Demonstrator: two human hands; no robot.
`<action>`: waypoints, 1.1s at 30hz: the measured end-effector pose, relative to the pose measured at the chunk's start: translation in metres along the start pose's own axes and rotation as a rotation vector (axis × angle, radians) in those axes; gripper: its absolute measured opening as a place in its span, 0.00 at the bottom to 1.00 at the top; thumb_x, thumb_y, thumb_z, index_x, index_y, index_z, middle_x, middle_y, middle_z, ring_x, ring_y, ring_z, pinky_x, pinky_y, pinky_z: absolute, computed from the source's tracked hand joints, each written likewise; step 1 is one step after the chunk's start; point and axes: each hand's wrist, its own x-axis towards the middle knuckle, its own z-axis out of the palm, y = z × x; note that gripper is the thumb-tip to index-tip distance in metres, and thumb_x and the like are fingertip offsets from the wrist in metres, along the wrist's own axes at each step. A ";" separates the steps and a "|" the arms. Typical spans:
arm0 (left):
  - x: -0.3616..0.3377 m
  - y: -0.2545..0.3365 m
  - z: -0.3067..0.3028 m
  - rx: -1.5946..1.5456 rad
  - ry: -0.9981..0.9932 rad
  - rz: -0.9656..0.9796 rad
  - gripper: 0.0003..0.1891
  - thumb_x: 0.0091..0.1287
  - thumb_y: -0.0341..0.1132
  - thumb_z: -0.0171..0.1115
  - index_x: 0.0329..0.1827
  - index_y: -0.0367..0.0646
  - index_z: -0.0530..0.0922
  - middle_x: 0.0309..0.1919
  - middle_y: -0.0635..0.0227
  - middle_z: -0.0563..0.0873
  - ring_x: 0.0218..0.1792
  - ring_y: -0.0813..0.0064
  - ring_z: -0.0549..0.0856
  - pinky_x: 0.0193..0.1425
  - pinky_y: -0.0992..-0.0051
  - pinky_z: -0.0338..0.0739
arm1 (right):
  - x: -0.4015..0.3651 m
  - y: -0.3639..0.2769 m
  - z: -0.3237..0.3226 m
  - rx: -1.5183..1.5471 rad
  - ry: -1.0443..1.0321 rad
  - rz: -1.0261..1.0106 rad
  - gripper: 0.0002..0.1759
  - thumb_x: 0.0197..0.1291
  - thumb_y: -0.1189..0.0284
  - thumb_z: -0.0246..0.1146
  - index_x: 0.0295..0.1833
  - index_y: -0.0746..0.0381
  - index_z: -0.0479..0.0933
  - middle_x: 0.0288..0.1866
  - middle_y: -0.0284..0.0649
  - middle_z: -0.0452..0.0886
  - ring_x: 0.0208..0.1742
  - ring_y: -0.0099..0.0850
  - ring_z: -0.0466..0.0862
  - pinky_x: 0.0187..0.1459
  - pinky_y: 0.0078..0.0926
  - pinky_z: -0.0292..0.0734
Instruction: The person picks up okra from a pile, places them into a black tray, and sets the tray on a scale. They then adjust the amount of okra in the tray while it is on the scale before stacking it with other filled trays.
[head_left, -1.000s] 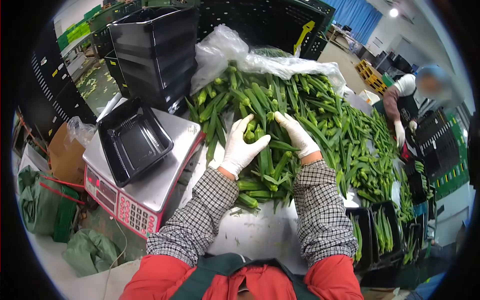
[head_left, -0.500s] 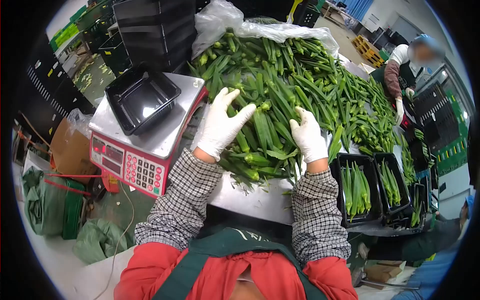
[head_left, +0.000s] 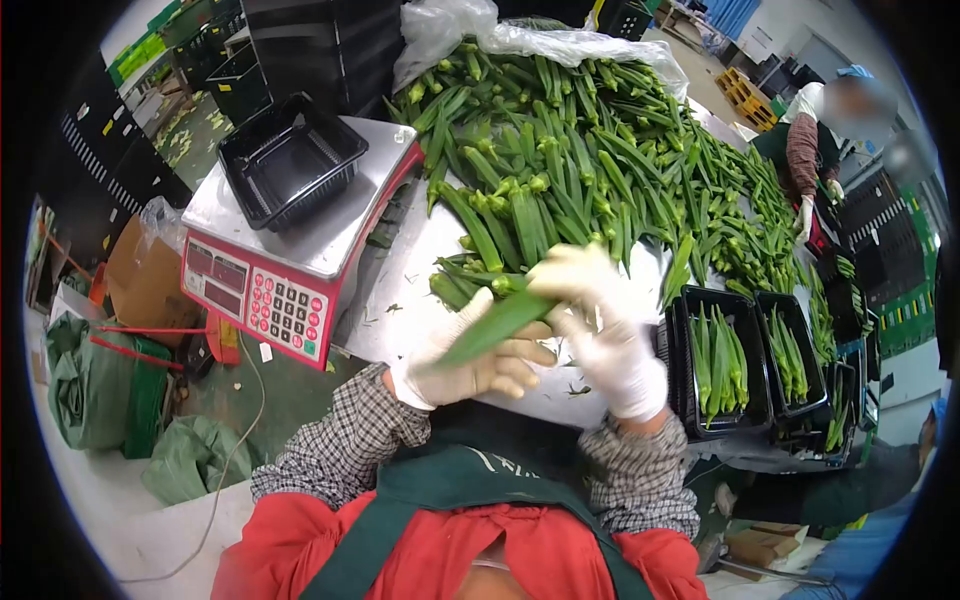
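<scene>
A large green okra pod (head_left: 498, 326) lies slantwise across the palm of my gloved left hand (head_left: 455, 362), which is turned up with its fingers curled loosely beneath. My gloved right hand (head_left: 605, 330), slightly blurred, pinches the upper end of the same pod. Both hands are over the near edge of the metal table (head_left: 385, 315). Just beyond them, a big heap of okra (head_left: 560, 170) spreads back and to the right, with a few pods beside my left thumb.
On the left, a red-and-white scale (head_left: 262, 310) carries a black tray (head_left: 290, 165). Black trays with okra (head_left: 715, 365) stand at right. Clear plastic sheeting (head_left: 580, 42) lies behind the heap. A co-worker (head_left: 805, 150) stands at far right; stacked black crates (head_left: 310, 60) rise behind the scale.
Both hands have drawn back from the heap toward me, bringing an okra pod along. The left has turned palm up and the right has moved inward. Pods between them have shifted, baring table.
</scene>
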 end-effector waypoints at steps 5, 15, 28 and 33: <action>-0.010 -0.013 -0.018 0.051 0.098 0.209 0.20 0.71 0.40 0.55 0.61 0.37 0.70 0.46 0.61 0.82 0.44 0.70 0.84 0.46 0.72 0.81 | -0.014 0.007 0.013 -0.102 0.237 0.134 0.20 0.50 0.85 0.62 0.51 0.62 0.78 0.56 0.49 0.76 0.61 0.46 0.73 0.65 0.41 0.65; -0.017 -0.021 -0.029 -0.191 0.075 0.405 0.25 0.76 0.45 0.41 0.69 0.37 0.62 0.58 0.52 0.77 0.58 0.56 0.78 0.64 0.58 0.72 | -0.031 0.073 0.003 -0.550 0.314 0.318 0.11 0.55 0.78 0.62 0.45 0.66 0.80 0.36 0.46 0.82 0.37 0.41 0.81 0.42 0.32 0.77; -0.001 -0.032 -0.009 -0.048 0.209 0.499 0.22 0.70 0.38 0.56 0.64 0.37 0.68 0.59 0.48 0.77 0.62 0.53 0.75 0.66 0.56 0.71 | -0.068 -0.026 0.034 -0.242 0.031 0.075 0.25 0.49 0.80 0.67 0.57 0.65 0.76 0.42 0.46 0.82 0.37 0.41 0.81 0.41 0.34 0.76; -0.031 -0.007 -0.023 -0.030 0.259 0.613 0.18 0.69 0.30 0.55 0.61 0.38 0.69 0.48 0.56 0.82 0.56 0.56 0.80 0.62 0.53 0.74 | -0.042 -0.001 0.028 -0.297 0.132 0.113 0.23 0.51 0.86 0.59 0.56 0.68 0.74 0.47 0.52 0.79 0.47 0.48 0.81 0.51 0.40 0.76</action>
